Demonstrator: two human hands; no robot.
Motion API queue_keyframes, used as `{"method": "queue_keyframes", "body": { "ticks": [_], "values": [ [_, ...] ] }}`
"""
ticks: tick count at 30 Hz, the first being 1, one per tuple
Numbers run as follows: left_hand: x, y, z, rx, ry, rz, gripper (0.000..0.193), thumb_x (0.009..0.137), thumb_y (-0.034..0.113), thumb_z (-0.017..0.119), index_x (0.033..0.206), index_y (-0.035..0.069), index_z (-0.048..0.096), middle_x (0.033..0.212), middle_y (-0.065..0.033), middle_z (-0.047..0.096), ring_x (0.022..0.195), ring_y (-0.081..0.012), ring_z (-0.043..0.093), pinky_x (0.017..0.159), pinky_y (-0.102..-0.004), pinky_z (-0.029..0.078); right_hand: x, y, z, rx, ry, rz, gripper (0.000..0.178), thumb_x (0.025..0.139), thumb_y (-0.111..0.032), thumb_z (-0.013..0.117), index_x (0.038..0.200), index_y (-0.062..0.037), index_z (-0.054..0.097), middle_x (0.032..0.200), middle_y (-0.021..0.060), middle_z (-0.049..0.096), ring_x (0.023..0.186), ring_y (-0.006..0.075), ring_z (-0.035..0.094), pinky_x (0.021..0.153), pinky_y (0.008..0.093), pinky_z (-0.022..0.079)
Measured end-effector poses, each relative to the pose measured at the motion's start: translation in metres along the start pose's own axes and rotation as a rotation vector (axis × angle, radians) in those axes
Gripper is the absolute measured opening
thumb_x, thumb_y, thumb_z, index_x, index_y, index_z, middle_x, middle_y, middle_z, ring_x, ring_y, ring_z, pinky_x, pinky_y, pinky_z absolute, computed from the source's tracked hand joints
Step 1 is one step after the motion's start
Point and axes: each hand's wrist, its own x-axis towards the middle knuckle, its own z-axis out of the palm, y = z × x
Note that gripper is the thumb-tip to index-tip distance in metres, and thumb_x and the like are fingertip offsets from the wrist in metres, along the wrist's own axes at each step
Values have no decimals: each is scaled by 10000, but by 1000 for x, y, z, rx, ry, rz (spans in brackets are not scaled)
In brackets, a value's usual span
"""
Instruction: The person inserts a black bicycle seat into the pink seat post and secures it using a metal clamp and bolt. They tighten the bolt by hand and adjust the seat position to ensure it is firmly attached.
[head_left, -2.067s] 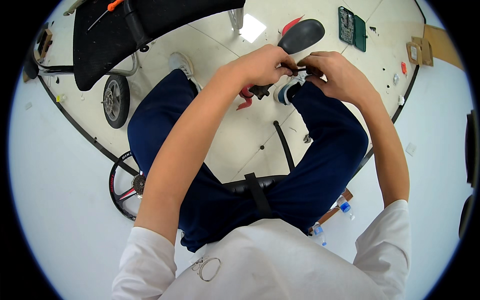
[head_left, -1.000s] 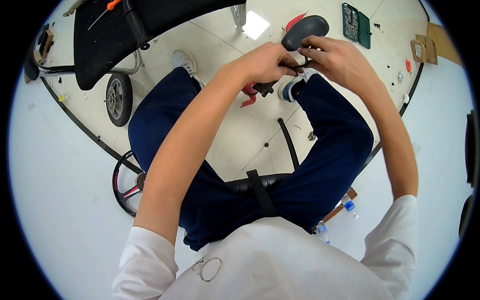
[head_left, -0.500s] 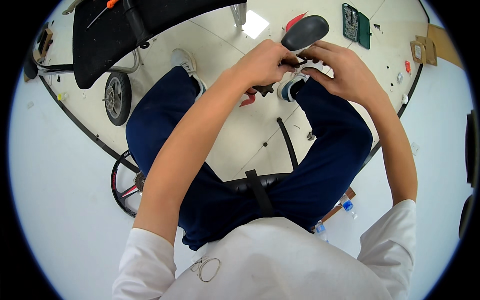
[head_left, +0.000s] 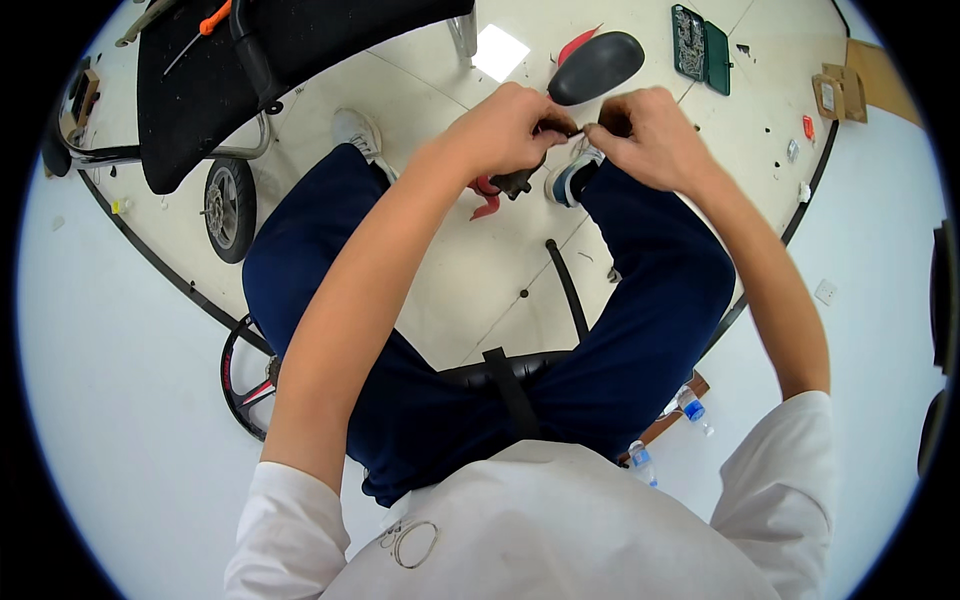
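Note:
My left hand (head_left: 510, 132), fingers curled, grips a small dark part whose kind I cannot make out. With thumb and fingers pressed together, my right hand (head_left: 652, 138) pinches the other end of a short thin dark piece (head_left: 576, 134) that bridges the gap between both hands. Under my left hand show a dark lump-like part (head_left: 516, 183) and a curved red piece (head_left: 485, 207); the fingers hide how these join. Just beyond the hands is a dark grey saddle-shaped seat (head_left: 597, 68), with a red part (head_left: 577, 45) behind it.
A black chair (head_left: 330, 35) at the far left bears an orange-handled screwdriver (head_left: 200, 35). A small wheel (head_left: 230, 210) and a black rim (head_left: 240, 380) stand at left. Far right are a green case of small metal parts (head_left: 702, 50) and cardboard (head_left: 840, 95). A black tube (head_left: 567, 285) lies between my legs.
My right hand's fingers have closed from a looser, spread pose into a pinch. The thin piece between the hands now points sideways. The whole view has shifted slightly.

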Motion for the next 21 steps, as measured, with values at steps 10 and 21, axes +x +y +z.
{"method": "queue_keyframes", "body": {
  "ticks": [10, 21],
  "values": [
    [-6, 7, 8, 74, 79, 31, 217, 829, 69, 663, 1025, 57, 756, 946, -143, 735, 835, -308, 691, 811, -371, 549, -13, -13, 0, 85, 222, -121, 228, 871, -206, 663, 904, 19, 680, 852, 180, 674, 678, 355, 629, 648, 404, 512],
    [6, 2, -6, -15, -59, 52, 189, 838, 67, 686, 1012, 31, 750, 949, -166, 725, 888, -280, 659, 804, -373, 520, -5, 7, -18, -233, 122, -427, 127, 828, -50, 705, 943, 4, 696, 792, 149, 638, 711, 305, 645, 654, 383, 526]
  ]
}}
